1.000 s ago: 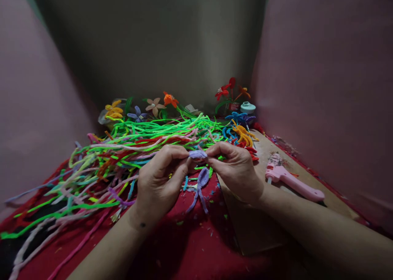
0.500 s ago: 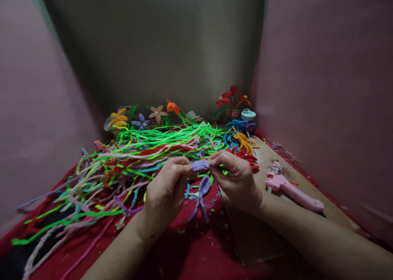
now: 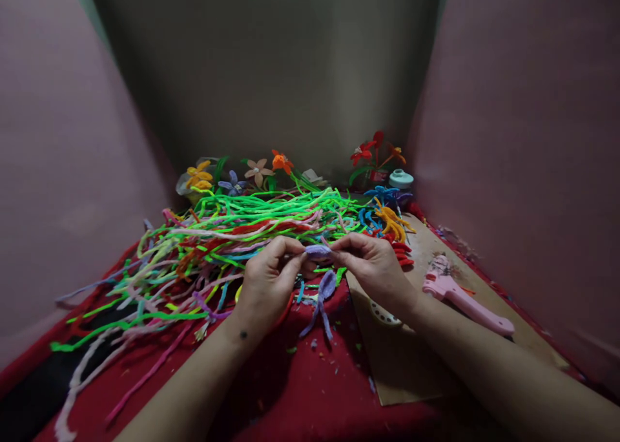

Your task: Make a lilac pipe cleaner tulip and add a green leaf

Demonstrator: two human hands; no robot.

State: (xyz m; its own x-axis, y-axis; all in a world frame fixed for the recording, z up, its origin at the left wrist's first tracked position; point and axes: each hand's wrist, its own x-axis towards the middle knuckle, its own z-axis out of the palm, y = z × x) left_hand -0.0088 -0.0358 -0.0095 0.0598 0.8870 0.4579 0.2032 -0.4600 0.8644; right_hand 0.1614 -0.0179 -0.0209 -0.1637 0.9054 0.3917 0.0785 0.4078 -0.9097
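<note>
A red cloth (image 3: pixel 300 390) is covering the work surface. A wide pile of pipe cleaners (image 3: pixel 232 229), mostly green, red and pink, is sprawling across its left and far side. A sheet of cardboard (image 3: pixel 402 364) is lying on the right, under the person's right forearm.

Both hands are meeting near the middle, just in front of the pile. The left hand (image 3: pixel 266 284) is closing thumb and forefinger on the left end of a small purple pipe-cleaner loop (image 3: pixel 318 251). The right hand (image 3: pixel 378 267) is pinching its right end in the same way, so the loop is hanging in the air between the two sets of fingertips, above the cloth.

A pink glue gun (image 3: pixel 465 300) is resting on the cardboard to the right, apart from the hands. Finished flowers (image 3: pixel 256 169) are standing along the far edge. A second purple piece (image 3: pixel 323 296), a loop with two trailing legs, is lying on the cloth directly below the held one.

Shaping this well is probably a matter of working with the fingertips only. The two pinches should be sitting close together so the wire is bending where intended rather than kinking. Holding the loop clear of the loose strands behind is likely preventing the fuzz from snagging.
</note>
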